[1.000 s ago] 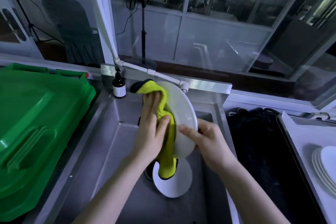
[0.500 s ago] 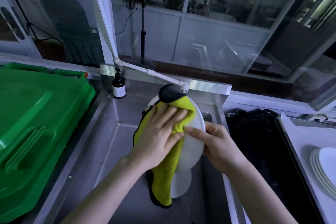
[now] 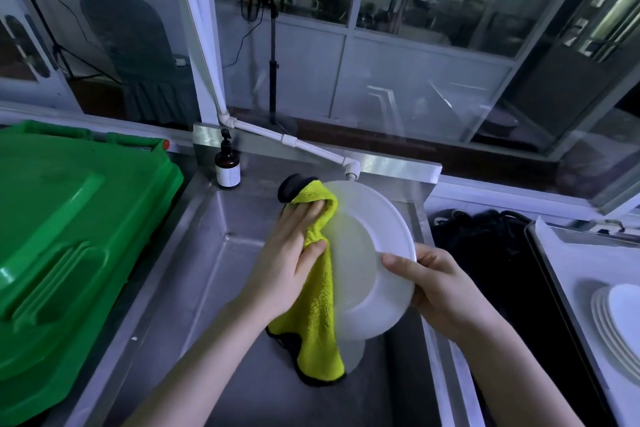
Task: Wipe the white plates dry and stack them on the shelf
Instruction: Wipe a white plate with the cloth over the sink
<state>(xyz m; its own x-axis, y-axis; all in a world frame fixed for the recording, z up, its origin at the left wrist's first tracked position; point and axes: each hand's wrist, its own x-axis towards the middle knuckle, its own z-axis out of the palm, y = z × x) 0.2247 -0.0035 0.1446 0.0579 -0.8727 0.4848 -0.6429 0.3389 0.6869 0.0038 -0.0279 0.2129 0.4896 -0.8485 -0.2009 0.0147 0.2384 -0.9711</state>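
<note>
Above the steel sink [image 3: 194, 288] I hold a white plate [image 3: 374, 253] tilted on edge. My right hand [image 3: 433, 284] grips its right rim, thumb on the face. My left hand [image 3: 291, 263] presses a yellow cloth with black edging [image 3: 318, 315] against the plate's left side; the cloth hangs down below the plate. Another white plate [image 3: 353, 355] lies on the sink floor, mostly hidden behind the cloth and the held plate. A stack of white plates [image 3: 613, 319] rests on the white shelf surface [image 3: 588, 260] at the far right.
A big green plastic bin lid [image 3: 69, 246] fills the left. A brown pump bottle [image 3: 227, 166] stands at the sink's back left corner. A white pipe tap [image 3: 349, 168] ends above the plate. A dark basin [image 3: 491, 274] lies between sink and shelf.
My left hand with the cloth has slid from the plate's upper middle to its left edge. The plate's face is now more uncovered and turned toward me.
</note>
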